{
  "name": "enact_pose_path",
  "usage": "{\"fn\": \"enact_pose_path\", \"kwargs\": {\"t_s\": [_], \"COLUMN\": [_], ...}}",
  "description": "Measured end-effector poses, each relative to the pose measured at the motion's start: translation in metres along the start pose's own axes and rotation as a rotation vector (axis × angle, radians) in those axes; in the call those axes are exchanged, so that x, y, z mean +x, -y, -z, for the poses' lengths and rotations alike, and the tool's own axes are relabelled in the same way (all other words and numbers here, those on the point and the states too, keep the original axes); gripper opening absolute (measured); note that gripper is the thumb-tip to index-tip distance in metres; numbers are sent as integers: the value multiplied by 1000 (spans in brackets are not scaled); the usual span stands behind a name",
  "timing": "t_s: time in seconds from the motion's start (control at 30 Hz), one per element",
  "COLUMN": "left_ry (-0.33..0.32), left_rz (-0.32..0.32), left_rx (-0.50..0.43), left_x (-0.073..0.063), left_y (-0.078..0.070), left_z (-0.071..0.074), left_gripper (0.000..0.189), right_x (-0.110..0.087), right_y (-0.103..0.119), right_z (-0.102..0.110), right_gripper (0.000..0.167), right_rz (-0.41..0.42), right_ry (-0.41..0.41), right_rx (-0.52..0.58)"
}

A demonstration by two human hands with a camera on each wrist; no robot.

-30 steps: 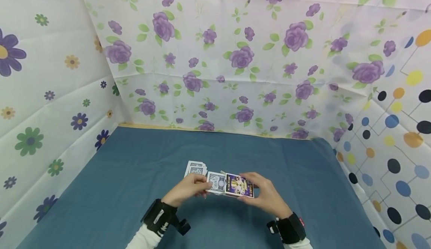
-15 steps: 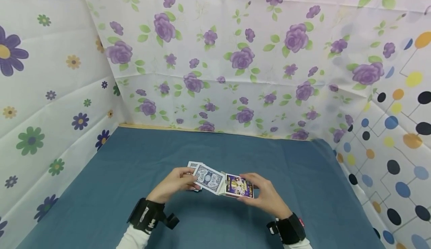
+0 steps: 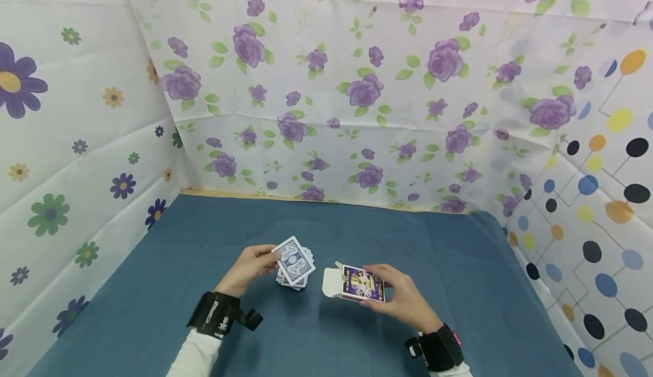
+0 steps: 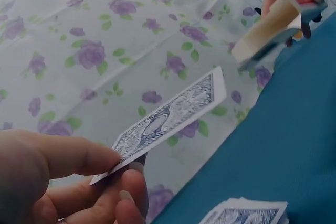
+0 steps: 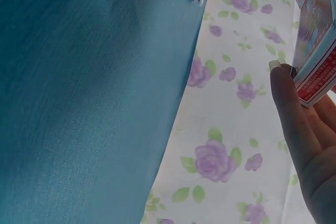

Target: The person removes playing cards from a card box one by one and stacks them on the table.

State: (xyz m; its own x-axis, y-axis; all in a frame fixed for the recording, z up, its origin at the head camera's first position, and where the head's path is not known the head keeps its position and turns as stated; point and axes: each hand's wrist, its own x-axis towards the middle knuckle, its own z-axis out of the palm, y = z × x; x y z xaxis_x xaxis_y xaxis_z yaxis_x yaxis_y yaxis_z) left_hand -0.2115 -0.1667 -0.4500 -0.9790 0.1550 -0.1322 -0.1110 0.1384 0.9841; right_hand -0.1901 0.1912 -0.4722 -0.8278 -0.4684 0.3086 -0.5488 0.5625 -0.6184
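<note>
My left hand pinches a playing card by its near-left edge, blue patterned back facing up. In the left wrist view the card is tilted, with the thumb on its upper face and fingers curled beneath. Below it on the cloth, a loosely squared pile of playing cards shows the same back. My right hand grips a purple and gold card box by its sides, above the table. The box's white end flap hangs out towards the left, and its opening shows a bare inner wall.
Blue cloth covers the table under both hands. A white curtain with purple roses rises behind its back edge. Patterned sheets flank it, one with flowers on the left and one with coloured dots on the right.
My left hand has drawn the card out of the box and moved it left, over the pile. The box flap is now uncovered. My right hand has stayed almost still.
</note>
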Motion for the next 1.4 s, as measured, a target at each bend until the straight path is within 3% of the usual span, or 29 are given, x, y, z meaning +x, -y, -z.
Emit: {"fn": "enact_pose_path", "kwargs": {"t_s": [0.13,0.3,0.5,0.67,0.87,1.2,1.4], "left_ry": [-80,-190,-225,-272,-320,-348,-364], "left_rz": [32,129,166,148,80,40,18], "left_rx": [27,113,236,344,456,604,622], "left_x": [14,40,57,63,65,75,74], "left_y": [9,19,27,28,26,27,31], "left_z": [0,3,3,-5,-14,-16,-19], "left_gripper": [35,32,27,21,19,20,20], "right_x": [-2,-2,-1,-2,-3,-4,-7], "right_y": [-2,-6,-10,-13,-17,-16,-16], "right_z": [-2,-5,-5,-4,-5,-7,-7], "right_gripper": [64,64,63,64,65,64,64], "right_rz": [-4,7,0,-17,-28,-12,-27], "right_ry": [0,-5,-17,11,9,-11,-3], "right_rx": [3,-1,-11,5,14,5,-16]}}
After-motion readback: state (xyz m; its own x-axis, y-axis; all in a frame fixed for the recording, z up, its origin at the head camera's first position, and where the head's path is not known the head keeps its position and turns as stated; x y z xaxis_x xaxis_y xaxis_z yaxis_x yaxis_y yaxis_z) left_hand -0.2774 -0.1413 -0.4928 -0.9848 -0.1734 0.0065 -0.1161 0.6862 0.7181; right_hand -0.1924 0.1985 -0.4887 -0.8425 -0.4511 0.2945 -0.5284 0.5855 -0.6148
